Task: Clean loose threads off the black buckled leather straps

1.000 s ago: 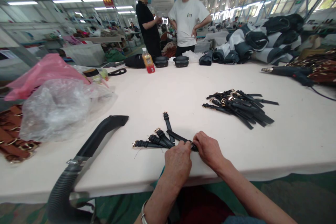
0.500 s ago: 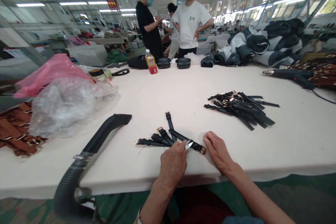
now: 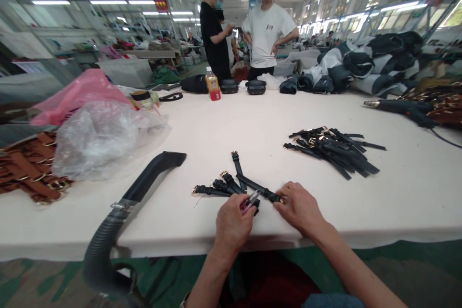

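Note:
My left hand (image 3: 233, 220) is closed around a small pair of thread snips (image 3: 254, 197), whose pointed metal blades and a bit of pink handle show past the fingers. The fingers of my right hand (image 3: 300, 208) pinch the buckle end of a black leather strap (image 3: 255, 185), mostly covering the buckle. Just beneath the snips, the strap lies slanted across the table. Several more black straps with gold buckles (image 3: 224, 184) fan out beyond my left hand, their lower ends partly hidden by it.
A pile of black buckled straps (image 3: 335, 149) lies to the right. A black ribbed hose (image 3: 139, 192) rises at the left, near clear plastic (image 3: 97, 139) and brown straps (image 3: 34, 168). A heat gun (image 3: 400, 107) and a drink bottle (image 3: 212, 86) lie farther back. Two people stand beyond the table.
My right hand has gone from beside the buckle to gripping it. The snips in my left hand have tilted more upright. The camera view has shifted slightly.

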A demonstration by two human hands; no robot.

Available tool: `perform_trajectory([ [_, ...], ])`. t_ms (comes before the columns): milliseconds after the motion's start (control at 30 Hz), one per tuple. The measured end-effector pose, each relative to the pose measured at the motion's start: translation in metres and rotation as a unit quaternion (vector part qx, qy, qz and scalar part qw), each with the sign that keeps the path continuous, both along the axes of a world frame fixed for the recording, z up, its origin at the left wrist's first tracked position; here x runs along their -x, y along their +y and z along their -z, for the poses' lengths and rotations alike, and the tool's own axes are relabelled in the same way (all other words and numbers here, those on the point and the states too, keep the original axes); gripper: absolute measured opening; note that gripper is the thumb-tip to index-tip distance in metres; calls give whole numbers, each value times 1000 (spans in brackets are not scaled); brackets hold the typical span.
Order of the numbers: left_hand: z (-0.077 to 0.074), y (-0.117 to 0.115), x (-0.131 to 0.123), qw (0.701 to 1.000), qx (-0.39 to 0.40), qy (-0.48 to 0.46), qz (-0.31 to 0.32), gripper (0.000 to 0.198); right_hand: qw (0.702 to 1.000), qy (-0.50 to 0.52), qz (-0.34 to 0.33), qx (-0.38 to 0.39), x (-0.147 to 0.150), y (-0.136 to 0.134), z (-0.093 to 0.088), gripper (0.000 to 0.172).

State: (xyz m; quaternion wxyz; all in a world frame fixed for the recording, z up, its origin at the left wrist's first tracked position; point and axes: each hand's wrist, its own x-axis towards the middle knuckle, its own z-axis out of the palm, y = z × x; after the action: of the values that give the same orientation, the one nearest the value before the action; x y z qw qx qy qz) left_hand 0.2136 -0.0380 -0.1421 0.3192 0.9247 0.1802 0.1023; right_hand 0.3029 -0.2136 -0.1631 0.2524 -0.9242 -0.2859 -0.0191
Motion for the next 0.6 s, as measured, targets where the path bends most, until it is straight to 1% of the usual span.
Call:
perform_trajectory([
  [67, 0, -1, 1, 999, 4, -47, 13, 12, 999, 20, 20, -34, 1, 5, 7, 8],
  [133, -2, -3, 1, 994, 26, -100, 24, 11, 993, 46, 30, -101, 5, 3, 11, 9],
  [200, -5, -4, 0, 990, 52, -127, 44, 14, 982, 53, 13, -181, 8, -2, 12, 8],
  [300, -8, -8, -3, 991, 61, -95, 75, 23, 955, 61, -12, -290, 14, -7, 8, 5],
  [367, -11, -11, -3, 993, 54, -64, 86, 18, 934, 91, -12, -346, 17, -9, 4, 5],
  [467, -16, -14, -2, 993, 49, -57, 88, 6, 899, 142, 3, -415, 21, -8, 0, 9],
  [533, -20, -15, 0, 993, 52, -56, 85, 7, 874, 158, 5, -459, 24, -7, -1, 12],
  [600, -23, -16, 2, 993, 66, -49, 87, 9, 856, 155, -9, -494, 25, -7, -2, 12],
])
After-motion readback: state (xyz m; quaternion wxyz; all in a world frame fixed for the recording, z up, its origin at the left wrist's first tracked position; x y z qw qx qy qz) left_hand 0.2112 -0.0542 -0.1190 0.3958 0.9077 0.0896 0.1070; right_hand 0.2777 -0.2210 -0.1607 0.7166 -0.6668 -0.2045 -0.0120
